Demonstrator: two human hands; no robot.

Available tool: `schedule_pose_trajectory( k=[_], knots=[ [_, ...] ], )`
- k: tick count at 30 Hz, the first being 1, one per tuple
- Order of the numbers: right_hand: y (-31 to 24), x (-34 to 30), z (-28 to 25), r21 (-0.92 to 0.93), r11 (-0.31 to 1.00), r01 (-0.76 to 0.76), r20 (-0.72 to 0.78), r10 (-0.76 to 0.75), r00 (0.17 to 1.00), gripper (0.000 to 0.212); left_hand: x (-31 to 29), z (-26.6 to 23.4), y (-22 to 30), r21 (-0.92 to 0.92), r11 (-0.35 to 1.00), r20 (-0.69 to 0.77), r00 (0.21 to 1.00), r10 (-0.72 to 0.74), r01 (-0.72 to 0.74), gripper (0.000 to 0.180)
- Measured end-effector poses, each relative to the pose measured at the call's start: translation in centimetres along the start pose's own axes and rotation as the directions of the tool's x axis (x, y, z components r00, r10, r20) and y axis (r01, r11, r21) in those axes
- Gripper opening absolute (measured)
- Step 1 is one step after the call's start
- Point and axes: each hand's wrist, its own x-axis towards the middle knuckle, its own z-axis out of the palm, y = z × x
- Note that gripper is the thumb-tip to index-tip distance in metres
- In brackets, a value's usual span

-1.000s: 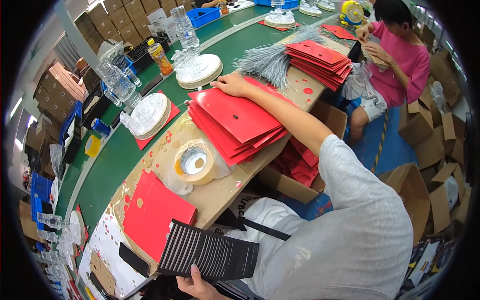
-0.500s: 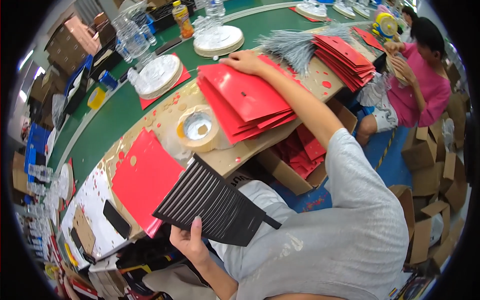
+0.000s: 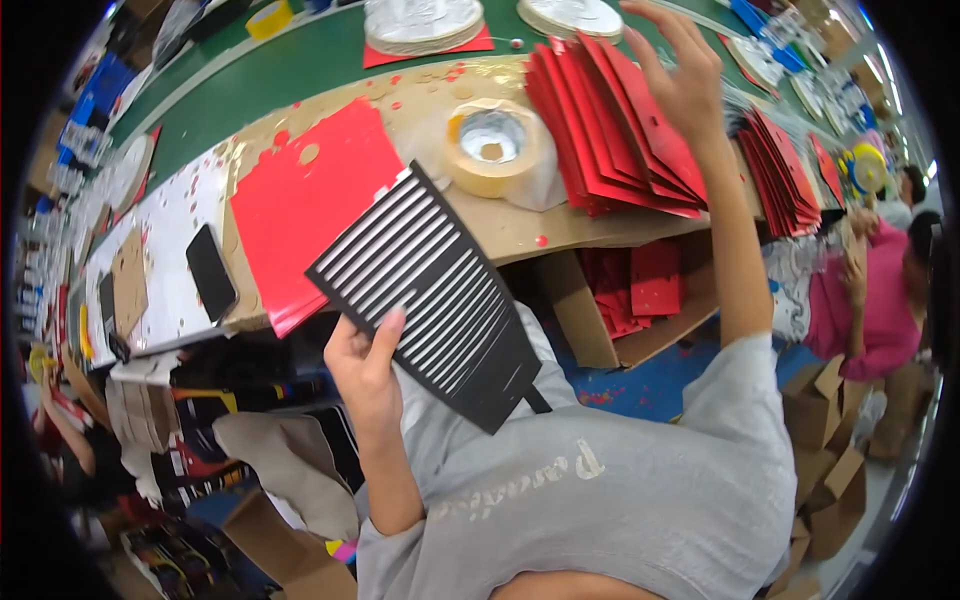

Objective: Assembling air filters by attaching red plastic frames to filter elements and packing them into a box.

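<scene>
My left hand [image 3: 362, 370] grips one edge of a black slatted panel [image 3: 440, 310], thumb on top. The panel has rows of long slits, narrows toward my lap and ends in a short tab. My right hand [image 3: 690, 80] is raised over the far right edge of a stack of red folded sheets [image 3: 620, 130], its fingers spread. The stack's sheets stand fanned apart and tilted; whether the fingertips touch them I cannot tell. Under the panel's left corner lies a flat red sheet [image 3: 320, 190] on the table, a small round tan disc on it.
A roll of tape [image 3: 490, 150] sits between the red sheets. A dark phone [image 3: 211, 272] lies at the left. Under the table edge, a cardboard box [image 3: 580, 310] holds red pieces. A person in pink [image 3: 870, 300] works at the right, beside opened cartons [image 3: 835, 480].
My right hand has lifted from the red stack, and its sheets now stand fanned apart. The black panel stays in my left hand, tilted differently. The whole view has turned.
</scene>
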Motion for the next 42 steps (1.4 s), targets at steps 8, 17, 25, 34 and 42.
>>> schedule_pose_trajectory(
  k=[8, 17, 25, 34, 42],
  knots=[
    [-20.6, -8.0, 1.9, 0.583, 0.758, -0.293, 0.304, 0.131, 0.944, 0.031, -0.8, 1.3, 0.8, -0.068, 0.996, -0.002, 0.999, -0.051, 0.051, 0.029],
    [-22.6, -11.2, 3.7, 0.727, 0.281, -0.627, 0.578, 0.243, 0.779, 0.027, -3.7, 0.8, 0.7, 0.078, 0.990, -0.175, 0.976, 0.126, -0.114, 0.037],
    [-24.4, -9.6, 3.2, 0.687, 0.274, -0.673, 0.643, 0.202, 0.739, 0.021, -5.2, 0.0, 1.6, 0.119, 0.971, -0.228, 0.946, 0.230, -0.208, 0.025],
    [-26.1, -7.4, 4.7, 0.776, 0.422, -0.469, 0.483, 0.082, 0.872, 0.011, -4.4, -3.9, 2.6, 0.213, 0.949, -0.159, 0.949, 0.271, -0.235, 0.024],
    [-22.7, -2.7, 10.1, 0.722, 0.353, -0.595, 0.516, 0.298, 0.803, 0.011, -1.4, -10.0, 3.9, 0.215, 0.898, 0.298, 0.901, 0.314, -0.384, 0.021]
  ],
)
